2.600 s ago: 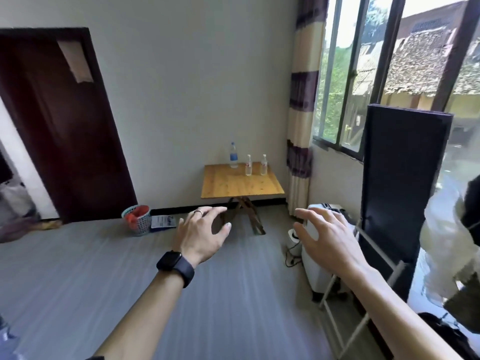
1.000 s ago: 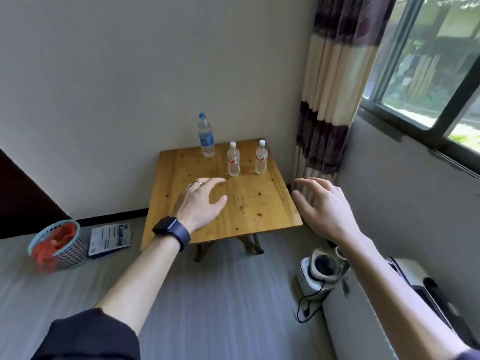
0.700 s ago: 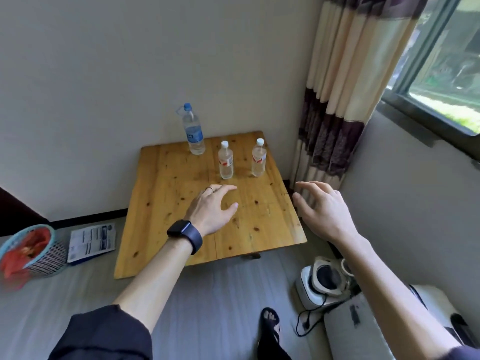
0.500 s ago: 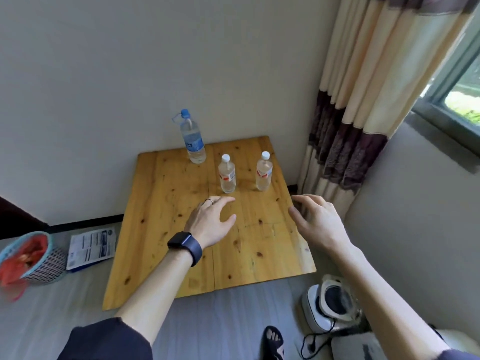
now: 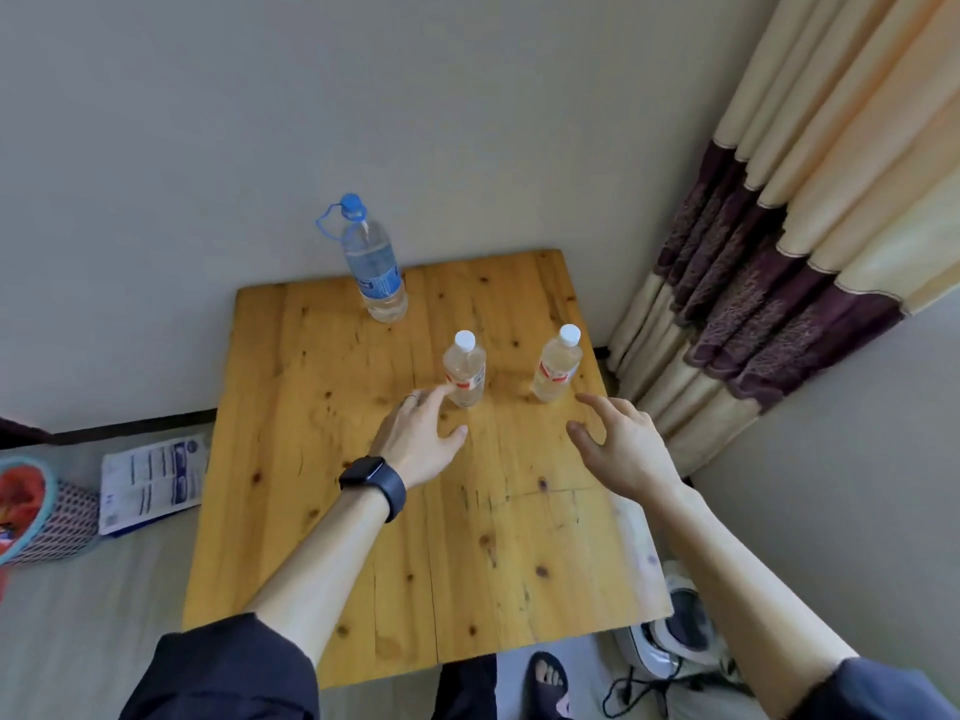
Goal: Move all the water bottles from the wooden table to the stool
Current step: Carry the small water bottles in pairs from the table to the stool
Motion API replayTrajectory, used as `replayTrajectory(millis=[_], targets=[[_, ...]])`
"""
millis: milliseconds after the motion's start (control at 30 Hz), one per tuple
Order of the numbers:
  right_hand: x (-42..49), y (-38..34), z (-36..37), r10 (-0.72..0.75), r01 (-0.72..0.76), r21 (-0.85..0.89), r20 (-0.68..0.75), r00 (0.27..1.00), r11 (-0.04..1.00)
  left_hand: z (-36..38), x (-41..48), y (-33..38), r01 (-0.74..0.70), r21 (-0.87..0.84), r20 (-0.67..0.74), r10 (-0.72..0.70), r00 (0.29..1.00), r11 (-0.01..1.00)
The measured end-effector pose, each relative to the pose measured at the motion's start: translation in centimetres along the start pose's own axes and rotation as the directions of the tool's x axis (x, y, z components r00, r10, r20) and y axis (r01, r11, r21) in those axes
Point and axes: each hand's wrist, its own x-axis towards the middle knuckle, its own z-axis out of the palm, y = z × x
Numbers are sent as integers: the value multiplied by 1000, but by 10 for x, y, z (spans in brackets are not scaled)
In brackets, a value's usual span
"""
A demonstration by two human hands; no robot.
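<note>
Three water bottles stand upright on the wooden table (image 5: 322,459). A tall bottle with a blue cap and blue label (image 5: 375,267) is at the far edge near the wall. Two small white-capped bottles with red labels stand further forward: the left small bottle (image 5: 464,370) and the right small bottle (image 5: 556,364). My left hand (image 5: 421,439), with a dark watch on the wrist, is spread open; its fingertips are at the base of the left small bottle. My right hand (image 5: 623,449) hovers open just short of the right small bottle. No stool is in view.
A striped curtain (image 5: 779,262) hangs right of the table. A white appliance with cables (image 5: 670,641) sits on the floor at the table's near right corner. A basket (image 5: 31,506) and a printed sheet (image 5: 150,478) lie on the floor to the left. My sandalled foot (image 5: 548,683) shows below the table edge.
I have walked up to the table, which now fills the view from above. Both hands have moved forward over the tabletop, up to the two small bottles.
</note>
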Motion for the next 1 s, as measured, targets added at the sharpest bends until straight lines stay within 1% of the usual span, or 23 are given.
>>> replayTrajectory(millis=[167, 267, 433, 500, 633, 733, 833, 900, 1000], targets=[[61, -14, 2, 53, -53, -34, 1, 999, 998, -7, 75, -2, -36, -30, 1, 36, 999, 999], [97, -20, 4, 89, -90, -7, -31, 996, 996, -7, 110, -2, -45, -45, 13, 46, 999, 998], [148, -19, 12, 158, -158, -2, -6, 987, 987, 2, 149, -11, -2, -49, 123, 8, 992, 999], [162, -14, 18, 163, -163, 14, 10, 987, 987, 5, 155, -15, 24, -94, 152, -10, 988, 995], [167, -3, 29, 139, -138, 88, -10, 990, 987, 13, 155, -21, 5, -204, 153, 27, 988, 979], [163, -1, 27, 118, -117, 106, 0, 993, 987, 16, 152, -25, -1, -235, 123, 31, 992, 972], [145, -2, 25, 27, -33, 106, 61, 998, 994, 19, 136, -31, 10, -211, 57, 2, 998, 977], [125, -1, 32, -48, 41, 108, 70, 996, 993, 22, 113, -35, 30, -257, 6, -29, 1000, 966], [90, -6, 47, -100, 88, 115, 96, 990, 989, 27, 74, -38, 75, -301, -34, -89, 995, 951]])
